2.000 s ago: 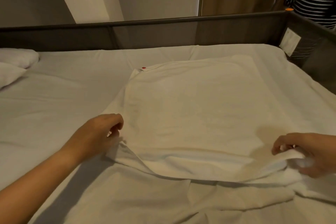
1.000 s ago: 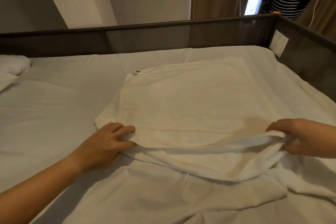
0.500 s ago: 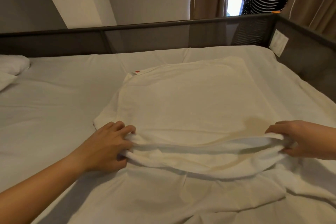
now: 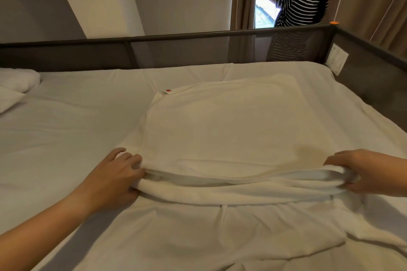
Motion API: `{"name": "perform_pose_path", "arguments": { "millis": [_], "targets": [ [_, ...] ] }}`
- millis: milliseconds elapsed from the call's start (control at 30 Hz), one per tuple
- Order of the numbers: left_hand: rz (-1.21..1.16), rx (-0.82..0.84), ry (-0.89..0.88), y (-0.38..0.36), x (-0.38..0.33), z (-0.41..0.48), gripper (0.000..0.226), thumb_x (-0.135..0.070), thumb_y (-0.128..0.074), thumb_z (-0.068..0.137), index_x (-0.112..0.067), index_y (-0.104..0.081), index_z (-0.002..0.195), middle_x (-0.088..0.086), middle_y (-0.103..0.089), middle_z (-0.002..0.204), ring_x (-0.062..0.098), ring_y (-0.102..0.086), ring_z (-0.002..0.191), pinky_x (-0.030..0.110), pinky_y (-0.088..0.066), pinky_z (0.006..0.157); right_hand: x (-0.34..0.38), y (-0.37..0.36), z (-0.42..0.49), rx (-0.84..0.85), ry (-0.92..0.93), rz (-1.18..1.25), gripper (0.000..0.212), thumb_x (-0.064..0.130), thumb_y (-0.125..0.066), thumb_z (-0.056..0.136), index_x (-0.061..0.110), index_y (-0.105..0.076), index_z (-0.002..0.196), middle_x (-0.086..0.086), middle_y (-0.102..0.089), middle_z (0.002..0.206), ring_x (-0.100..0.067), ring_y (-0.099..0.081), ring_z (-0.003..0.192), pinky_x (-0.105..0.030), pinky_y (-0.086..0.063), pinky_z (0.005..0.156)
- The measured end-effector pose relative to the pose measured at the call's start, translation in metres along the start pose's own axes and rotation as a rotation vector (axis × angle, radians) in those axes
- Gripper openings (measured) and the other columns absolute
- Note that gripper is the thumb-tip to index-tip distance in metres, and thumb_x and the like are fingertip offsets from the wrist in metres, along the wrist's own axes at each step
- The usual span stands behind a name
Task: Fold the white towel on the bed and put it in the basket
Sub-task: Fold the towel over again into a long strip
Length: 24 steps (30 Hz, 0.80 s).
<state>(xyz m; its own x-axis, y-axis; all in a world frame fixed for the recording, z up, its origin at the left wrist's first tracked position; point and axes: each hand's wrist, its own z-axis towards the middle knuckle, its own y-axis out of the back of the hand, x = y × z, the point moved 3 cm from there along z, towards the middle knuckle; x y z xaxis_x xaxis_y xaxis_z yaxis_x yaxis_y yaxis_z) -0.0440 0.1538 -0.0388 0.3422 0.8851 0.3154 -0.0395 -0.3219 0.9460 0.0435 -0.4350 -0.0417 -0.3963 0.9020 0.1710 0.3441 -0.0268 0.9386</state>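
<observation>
Now the white towel (image 4: 222, 130) lies spread on the bed (image 4: 66, 130), its far part flat and its near edge gathered into a thick doubled roll that sags between the two hands. At the near left corner the left hand (image 4: 114, 179) is clamped on that roll, fingers (image 4: 130, 160) curled over the top layers and the thumb tucked beneath. At the near right corner the right hand (image 4: 370, 174) pinches the same bunched edge, fingers on top and thumb below, with the cloth bulging out past its grip. A small red tag (image 4: 168, 90) shows at the towel's far left corner. More white cloth lies rumpled on the bed nearer the camera, under and in front of the lifted edge. Two white pillows (image 4: 15, 86) sit at the far left of the bed. A dark mesh rail (image 4: 176, 50) runs along the far side and turns down the right side. Beyond it a person in a striped top (image 4: 297, 9) stands at a window between brown curtains (image 4: 372, 0), arms raised
</observation>
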Motion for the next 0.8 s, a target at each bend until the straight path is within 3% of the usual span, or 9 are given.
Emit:
{"name": "perform_pose_path", "arguments": {
  "millis": [133, 267, 400, 467, 600, 700, 800],
  "targets": [
    [0.038, -0.118, 0.036, 0.003, 0.001, -0.005, 0.022, -0.044, -0.061, 0.073, -0.031, -0.070, 0.088, -0.005, -0.061, 0.092, 0.021, -0.065, 0.089, 0.049, -0.031, 0.113, 0.000, 0.002, 0.001, 0.002, 0.005, -0.007, 0.039, 0.054, -0.065, 0.067, 0.057, -0.061, 0.105, 0.024, -0.070, 0.095, 0.002, -0.067, 0.085, -0.026, -0.058, 0.078],
    [0.092, -0.286, -0.064, 0.013, 0.004, -0.015, 0.022, -0.042, -0.058, 0.078, -0.026, -0.072, 0.078, 0.001, -0.068, 0.092, 0.029, -0.070, 0.095, 0.053, -0.036, 0.107, 0.005, 0.006, -0.001, 0.006, 0.018, -0.022, 0.035, 0.053, -0.063, 0.068, 0.053, -0.064, 0.103, 0.022, -0.070, 0.094, 0.000, -0.067, 0.084, -0.025, -0.058, 0.076],
    [0.052, -0.224, -0.242, 0.002, 0.011, -0.023, 0.022, -0.048, -0.070, 0.075, -0.027, -0.076, 0.080, 0.002, -0.073, 0.109, 0.028, -0.070, 0.108, 0.050, -0.043, 0.104, 0.010, 0.009, -0.002, 0.017, 0.021, -0.024, 0.038, 0.056, -0.060, 0.067, 0.051, -0.065, 0.105, 0.022, -0.069, 0.095, -0.001, -0.067, 0.085, -0.024, -0.057, 0.077],
    [-0.051, -0.195, -0.292, -0.008, 0.008, -0.025, 0.021, -0.047, -0.075, 0.077, -0.026, -0.077, 0.081, 0.000, -0.073, 0.110, 0.024, -0.070, 0.104, 0.043, -0.046, 0.105, 0.010, 0.009, -0.003, 0.020, 0.028, -0.031, 0.037, 0.056, -0.062, 0.068, 0.052, -0.064, 0.105, 0.022, -0.069, 0.096, -0.001, -0.067, 0.086, -0.023, -0.057, 0.077],
    [-0.334, -0.307, -0.184, -0.009, 0.007, -0.033, 0.021, -0.040, -0.073, 0.081, -0.021, -0.071, 0.073, -0.005, -0.075, 0.106, 0.020, -0.073, 0.089, 0.028, -0.058, 0.076, 0.011, 0.009, -0.006, 0.026, 0.027, -0.038, 0.034, 0.055, -0.065, 0.070, 0.054, -0.062, 0.103, 0.023, -0.068, 0.096, -0.001, -0.067, 0.087, -0.021, -0.057, 0.078],
    [-0.421, -0.303, -0.123, -0.011, 0.011, -0.037, 0.018, -0.040, -0.079, 0.079, -0.025, -0.071, 0.083, -0.014, -0.070, 0.094, 0.013, -0.069, 0.075, 0.028, -0.055, 0.059, 0.013, 0.011, -0.009, 0.028, 0.015, -0.048, 0.028, 0.049, -0.073, 0.071, 0.049, -0.064, 0.098, 0.020, -0.070, 0.092, -0.002, -0.068, 0.085, -0.021, -0.058, 0.078],
    [-0.397, -0.232, -0.108, -0.016, 0.009, -0.034, 0.027, -0.053, -0.077, 0.083, -0.029, -0.066, 0.080, -0.019, -0.058, 0.083, 0.005, -0.056, 0.068, 0.024, -0.046, 0.054, 0.015, 0.018, -0.012, 0.012, 0.008, -0.035, 0.021, 0.043, -0.083, 0.075, 0.042, -0.072, 0.092, 0.017, -0.074, 0.088, -0.003, -0.070, 0.082, -0.021, -0.059, 0.075]
  ]
}}
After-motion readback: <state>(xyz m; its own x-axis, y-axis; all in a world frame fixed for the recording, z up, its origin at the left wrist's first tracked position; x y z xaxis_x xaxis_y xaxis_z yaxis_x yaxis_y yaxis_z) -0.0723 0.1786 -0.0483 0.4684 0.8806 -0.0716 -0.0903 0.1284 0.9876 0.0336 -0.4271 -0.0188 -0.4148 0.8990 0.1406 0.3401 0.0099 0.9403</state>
